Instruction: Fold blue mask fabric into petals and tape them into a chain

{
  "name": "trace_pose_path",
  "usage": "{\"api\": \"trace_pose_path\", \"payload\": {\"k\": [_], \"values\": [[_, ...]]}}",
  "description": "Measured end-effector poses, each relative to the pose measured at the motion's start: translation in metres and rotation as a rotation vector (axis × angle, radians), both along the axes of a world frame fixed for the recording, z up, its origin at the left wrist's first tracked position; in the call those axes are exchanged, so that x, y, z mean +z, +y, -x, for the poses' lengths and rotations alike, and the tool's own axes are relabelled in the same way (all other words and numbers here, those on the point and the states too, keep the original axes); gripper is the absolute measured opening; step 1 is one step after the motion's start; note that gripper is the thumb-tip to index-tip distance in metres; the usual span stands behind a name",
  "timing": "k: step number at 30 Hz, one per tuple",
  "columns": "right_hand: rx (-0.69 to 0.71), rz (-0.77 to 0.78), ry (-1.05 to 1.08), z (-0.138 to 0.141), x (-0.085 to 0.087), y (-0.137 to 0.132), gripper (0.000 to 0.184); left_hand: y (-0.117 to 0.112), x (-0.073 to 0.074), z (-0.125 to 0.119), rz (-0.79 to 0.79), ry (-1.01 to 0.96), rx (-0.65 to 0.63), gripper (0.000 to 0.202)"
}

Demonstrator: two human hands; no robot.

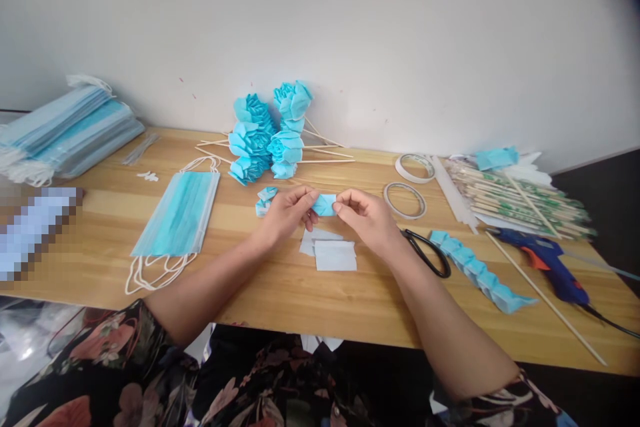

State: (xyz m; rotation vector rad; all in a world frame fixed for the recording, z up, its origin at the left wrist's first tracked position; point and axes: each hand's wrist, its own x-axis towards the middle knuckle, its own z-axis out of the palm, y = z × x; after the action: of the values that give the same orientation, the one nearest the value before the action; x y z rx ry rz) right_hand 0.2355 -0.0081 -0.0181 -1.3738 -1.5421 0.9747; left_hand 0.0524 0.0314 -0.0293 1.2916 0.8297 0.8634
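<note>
Both hands pinch one small folded piece of blue mask fabric (325,205) above the middle of the table. My left hand (293,209) grips its left end between thumb and fingers, and my right hand (364,213) has the right end. Just below lie several pale cut fabric rectangles (336,256). Small folded blue pieces (265,200) rest beside my left hand, partly behind it. Near my right wrist are the black handles of scissors (431,255); the blades are hidden. A strip of folded blue petals (480,270) lies to the right of them.
Blue fabric flowers on sticks (253,140) lie at the back. Face masks (177,213) are at left, with a bigger mask stack (65,130) behind. Tape rolls (406,201), a bundle of wooden sticks (525,197), a loose stick (550,300) and a blue glue gun (550,267) occupy the right.
</note>
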Motion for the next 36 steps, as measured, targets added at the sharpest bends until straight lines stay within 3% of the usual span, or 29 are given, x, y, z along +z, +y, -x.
{"api": "trace_pose_path", "payload": {"k": [5,11,36], "values": [[-0.059,-0.012,0.035,0.0003,0.0009,0.0,0.017,-0.0021,0.0013,-0.0014,0.039,-0.062,0.019,0.043],[-0.1,-0.035,0.039,0.0013,0.0019,0.0004,0.017,-0.0031,0.0053,-0.003,0.044,-0.02,-0.046,0.035],[-0.005,-0.003,0.011,0.0049,-0.0041,-0.002,0.017,-0.004,0.0056,-0.0044,0.025,0.01,-0.064,0.022]]}}
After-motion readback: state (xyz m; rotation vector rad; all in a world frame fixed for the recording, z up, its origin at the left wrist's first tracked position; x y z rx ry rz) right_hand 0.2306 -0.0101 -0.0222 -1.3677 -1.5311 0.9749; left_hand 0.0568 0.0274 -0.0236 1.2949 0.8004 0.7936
